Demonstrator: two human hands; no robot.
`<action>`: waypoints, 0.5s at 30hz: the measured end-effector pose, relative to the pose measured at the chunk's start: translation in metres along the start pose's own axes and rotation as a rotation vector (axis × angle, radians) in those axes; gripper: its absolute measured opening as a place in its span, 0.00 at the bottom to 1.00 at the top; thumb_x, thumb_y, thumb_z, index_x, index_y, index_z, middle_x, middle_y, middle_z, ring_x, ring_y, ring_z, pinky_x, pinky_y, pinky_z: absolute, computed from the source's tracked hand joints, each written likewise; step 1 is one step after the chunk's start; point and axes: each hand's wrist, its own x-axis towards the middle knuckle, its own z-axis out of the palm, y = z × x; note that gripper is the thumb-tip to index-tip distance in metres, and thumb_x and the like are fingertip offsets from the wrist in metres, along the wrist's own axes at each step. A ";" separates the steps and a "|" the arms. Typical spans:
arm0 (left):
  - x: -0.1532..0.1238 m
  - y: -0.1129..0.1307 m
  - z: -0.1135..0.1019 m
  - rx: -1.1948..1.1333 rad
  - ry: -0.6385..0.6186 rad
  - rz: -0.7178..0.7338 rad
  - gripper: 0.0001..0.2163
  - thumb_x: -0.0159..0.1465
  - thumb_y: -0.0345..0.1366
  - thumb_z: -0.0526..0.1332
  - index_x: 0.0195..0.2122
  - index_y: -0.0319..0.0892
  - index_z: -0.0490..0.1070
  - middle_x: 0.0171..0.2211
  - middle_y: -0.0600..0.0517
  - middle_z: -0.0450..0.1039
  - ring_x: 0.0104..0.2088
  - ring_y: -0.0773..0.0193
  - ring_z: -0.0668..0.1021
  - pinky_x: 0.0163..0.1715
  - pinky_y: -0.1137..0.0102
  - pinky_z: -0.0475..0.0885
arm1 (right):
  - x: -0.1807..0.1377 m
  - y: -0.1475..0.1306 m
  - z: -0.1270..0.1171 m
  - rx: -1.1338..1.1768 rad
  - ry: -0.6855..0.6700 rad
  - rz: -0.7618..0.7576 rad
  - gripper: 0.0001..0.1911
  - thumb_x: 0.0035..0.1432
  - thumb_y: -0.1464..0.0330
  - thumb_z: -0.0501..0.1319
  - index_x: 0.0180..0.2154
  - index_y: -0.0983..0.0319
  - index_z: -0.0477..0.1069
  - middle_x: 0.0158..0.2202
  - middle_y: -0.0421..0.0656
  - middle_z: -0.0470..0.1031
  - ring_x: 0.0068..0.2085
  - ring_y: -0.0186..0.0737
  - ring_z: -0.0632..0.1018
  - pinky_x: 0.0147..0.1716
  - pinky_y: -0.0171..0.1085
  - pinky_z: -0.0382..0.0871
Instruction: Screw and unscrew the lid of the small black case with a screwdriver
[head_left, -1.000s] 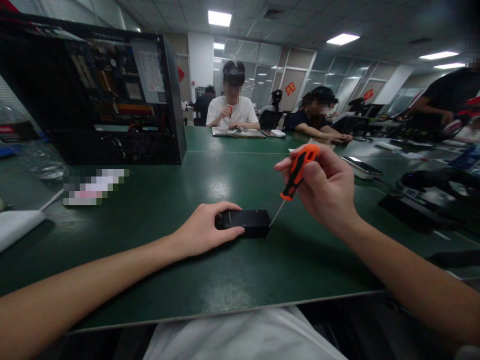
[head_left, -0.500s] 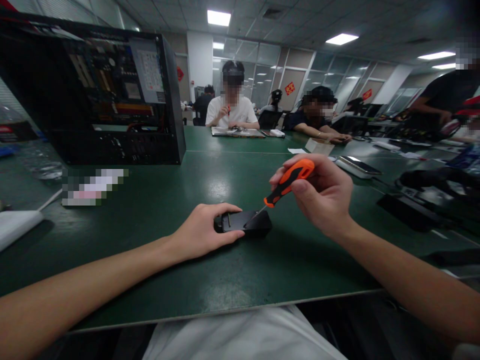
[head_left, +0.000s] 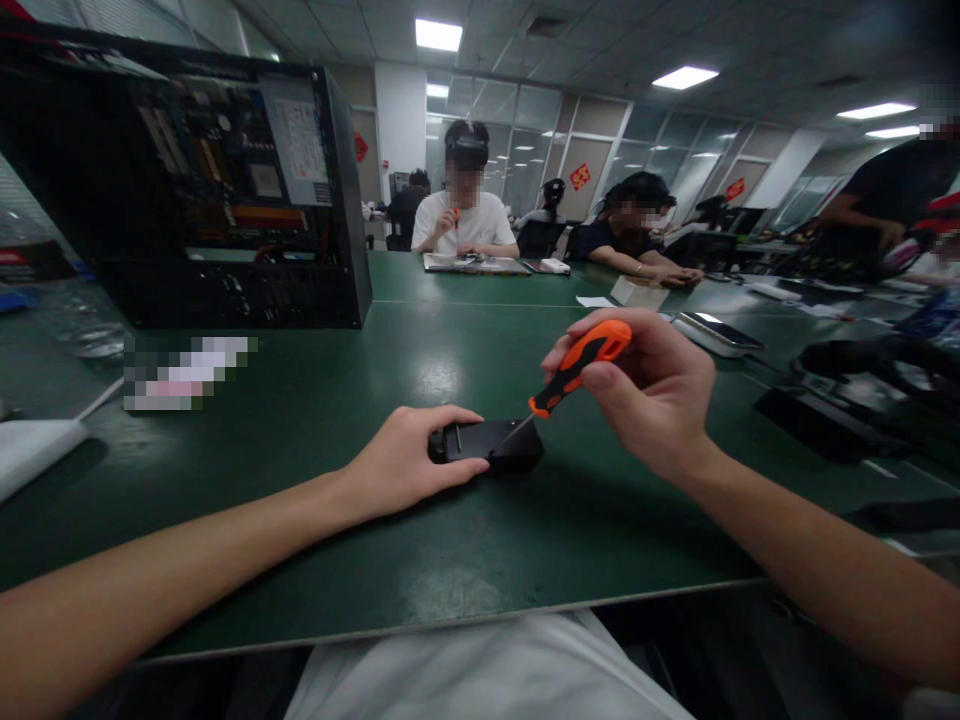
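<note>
Passes the open computer case (head_left: pixel 225 200) standing at far left on the green counter (head_left: pixel 337 560) and presses the left hand (head_left: pixel 409 462) onto the left end of a small black box (head_left: pixel 499 445), fingers (head_left: pixel 457 415) curled narrow over its top and near side. Finds that box lying flat mid-counter, close to the near edge. Grips an orange-and-black screwdriver (head_left: pixel 577 365) in the right hand (head_left: pixel 656 395), fingers closed round the handle, shaft slanting down and left so the tip meets the box's top face; cannot tell whether in a screw head or a seam. Best done, by the look of it, with firm downward weight from the left palm so the box cannot skate, with the shaft brought nearer upright for a truer bite, and with small turns from the fingertips rather than the wrist. Worth minding the left fingertips, near the tip's line. Leaves a phone (head_left: pixel 716 332) lying well apart, further right.
</note>
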 end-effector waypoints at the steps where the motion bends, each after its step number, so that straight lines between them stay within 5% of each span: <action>1: 0.000 -0.001 0.000 -0.004 -0.004 -0.004 0.19 0.62 0.45 0.69 0.52 0.43 0.77 0.43 0.51 0.82 0.40 0.57 0.82 0.39 0.68 0.73 | 0.000 0.000 0.000 0.009 0.002 0.003 0.12 0.58 0.58 0.69 0.42 0.54 0.75 0.35 0.43 0.79 0.36 0.41 0.81 0.35 0.42 0.80; 15: 0.002 -0.005 0.000 0.004 -0.016 -0.026 0.21 0.61 0.48 0.69 0.52 0.44 0.77 0.43 0.51 0.83 0.38 0.57 0.82 0.38 0.67 0.73 | 0.000 0.003 -0.001 -0.029 0.026 0.041 0.12 0.59 0.57 0.68 0.42 0.54 0.74 0.36 0.43 0.80 0.36 0.42 0.80 0.36 0.44 0.81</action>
